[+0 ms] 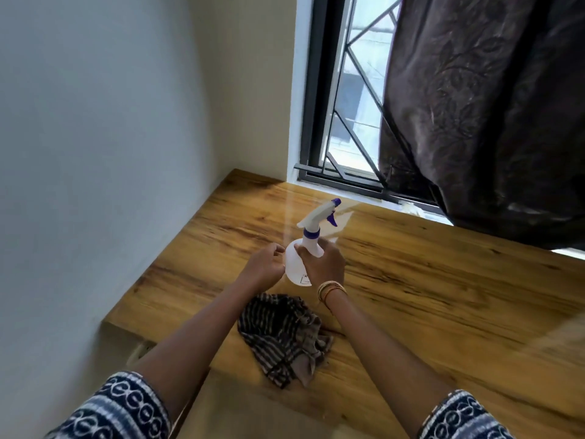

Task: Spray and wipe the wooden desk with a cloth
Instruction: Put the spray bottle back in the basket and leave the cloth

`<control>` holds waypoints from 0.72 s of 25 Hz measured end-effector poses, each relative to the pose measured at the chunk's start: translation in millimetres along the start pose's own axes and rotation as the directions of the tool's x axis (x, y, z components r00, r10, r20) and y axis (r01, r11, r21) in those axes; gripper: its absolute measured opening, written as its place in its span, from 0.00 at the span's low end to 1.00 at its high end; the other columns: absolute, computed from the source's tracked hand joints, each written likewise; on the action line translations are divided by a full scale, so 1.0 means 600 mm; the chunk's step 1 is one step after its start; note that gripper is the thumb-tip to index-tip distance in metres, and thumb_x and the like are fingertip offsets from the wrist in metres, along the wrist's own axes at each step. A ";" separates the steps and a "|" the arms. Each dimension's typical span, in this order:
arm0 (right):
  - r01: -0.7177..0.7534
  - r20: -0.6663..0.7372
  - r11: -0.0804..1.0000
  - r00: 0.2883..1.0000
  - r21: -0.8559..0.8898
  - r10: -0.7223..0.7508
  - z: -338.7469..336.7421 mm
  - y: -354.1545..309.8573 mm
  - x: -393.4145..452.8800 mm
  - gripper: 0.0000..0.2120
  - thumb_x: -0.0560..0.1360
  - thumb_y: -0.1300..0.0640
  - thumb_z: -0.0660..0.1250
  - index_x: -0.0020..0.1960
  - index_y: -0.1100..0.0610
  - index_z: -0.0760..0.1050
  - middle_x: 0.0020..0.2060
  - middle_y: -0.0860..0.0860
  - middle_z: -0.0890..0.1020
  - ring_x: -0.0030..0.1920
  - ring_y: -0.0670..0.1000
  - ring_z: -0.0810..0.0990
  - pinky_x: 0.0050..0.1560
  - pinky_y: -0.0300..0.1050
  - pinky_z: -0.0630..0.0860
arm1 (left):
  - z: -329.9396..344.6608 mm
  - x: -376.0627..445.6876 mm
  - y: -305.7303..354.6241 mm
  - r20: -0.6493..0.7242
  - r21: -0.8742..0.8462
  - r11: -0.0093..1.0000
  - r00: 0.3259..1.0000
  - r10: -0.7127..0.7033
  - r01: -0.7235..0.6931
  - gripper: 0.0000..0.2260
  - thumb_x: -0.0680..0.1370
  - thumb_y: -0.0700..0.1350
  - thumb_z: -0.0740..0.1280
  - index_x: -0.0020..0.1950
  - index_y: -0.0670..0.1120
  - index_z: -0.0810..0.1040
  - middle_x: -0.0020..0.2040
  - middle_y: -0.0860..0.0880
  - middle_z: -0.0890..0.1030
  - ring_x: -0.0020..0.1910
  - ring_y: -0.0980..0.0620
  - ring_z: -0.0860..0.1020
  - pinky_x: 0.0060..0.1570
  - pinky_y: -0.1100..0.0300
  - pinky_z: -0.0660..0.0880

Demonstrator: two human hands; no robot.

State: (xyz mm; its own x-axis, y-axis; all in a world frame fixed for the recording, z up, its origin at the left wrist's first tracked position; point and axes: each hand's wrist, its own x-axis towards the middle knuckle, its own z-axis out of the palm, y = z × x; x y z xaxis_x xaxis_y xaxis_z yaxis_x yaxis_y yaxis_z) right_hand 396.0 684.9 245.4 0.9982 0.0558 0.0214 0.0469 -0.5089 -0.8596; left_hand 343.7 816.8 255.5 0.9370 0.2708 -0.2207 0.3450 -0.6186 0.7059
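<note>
Right hand (323, 264): wrapped round the spray bottle (304, 248), off the trigger — looks like carrying, not spraying yet.
Left hand (264, 264): loosely curled beside the bottle, contact unclear.
Cloth (283, 339): bunched on the wooden desk (443, 296) just behind both wrists.
Obstacles: curtain (490, 115) ahead-right, overhanging the far edge.

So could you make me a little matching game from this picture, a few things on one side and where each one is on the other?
Things:
1. spray bottle
2. cloth
3. curtain
4. bangles

Places:
A. hanging over the window
B. on the right wrist
C. crumpled on the desk, between the forearms
D. gripped in the right hand

Pairs: 1-D, 2-C, 3-A, 4-B
</note>
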 end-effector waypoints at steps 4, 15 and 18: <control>0.012 -0.093 1.000 0.996 0.015 -0.011 -0.090 0.027 -0.035 0.20 0.70 0.44 0.75 0.56 0.56 0.83 0.49 0.51 0.86 0.45 0.49 0.80 0.45 0.42 0.75 | 0.050 -0.028 0.044 0.038 0.000 0.994 0.993 0.111 -0.111 0.20 0.76 0.41 0.67 0.68 0.43 0.73 0.65 0.46 0.78 0.60 0.48 0.77 0.57 0.55 0.75; -0.180 -0.328 0.983 0.926 0.046 0.185 -0.493 0.211 -0.237 0.16 0.69 0.40 0.74 0.50 0.51 0.84 0.41 0.44 0.84 0.42 0.46 0.80 0.39 0.39 0.72 | 0.361 -0.240 0.284 0.194 -0.149 0.925 0.907 0.375 -0.351 0.17 0.74 0.37 0.71 0.63 0.45 0.77 0.55 0.50 0.81 0.57 0.49 0.80 0.57 0.51 0.78; -0.230 -0.388 0.968 0.886 0.105 0.252 -0.601 0.278 -0.307 0.14 0.68 0.41 0.75 0.45 0.51 0.83 0.38 0.42 0.83 0.42 0.45 0.81 0.42 0.40 0.76 | 0.460 -0.314 0.349 0.287 -0.199 0.925 0.883 0.371 -0.324 0.17 0.75 0.35 0.70 0.62 0.43 0.76 0.55 0.49 0.81 0.56 0.49 0.80 0.58 0.50 0.77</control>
State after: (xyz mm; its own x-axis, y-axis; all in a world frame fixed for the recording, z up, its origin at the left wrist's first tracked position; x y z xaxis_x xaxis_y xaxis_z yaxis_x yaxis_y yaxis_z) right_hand 233.2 280.1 282.0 0.9110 -0.4125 0.0004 -0.1876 -0.4154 -0.8901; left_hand 254.4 432.6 259.1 0.9711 -0.2024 -0.1264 0.0049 -0.5127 0.8585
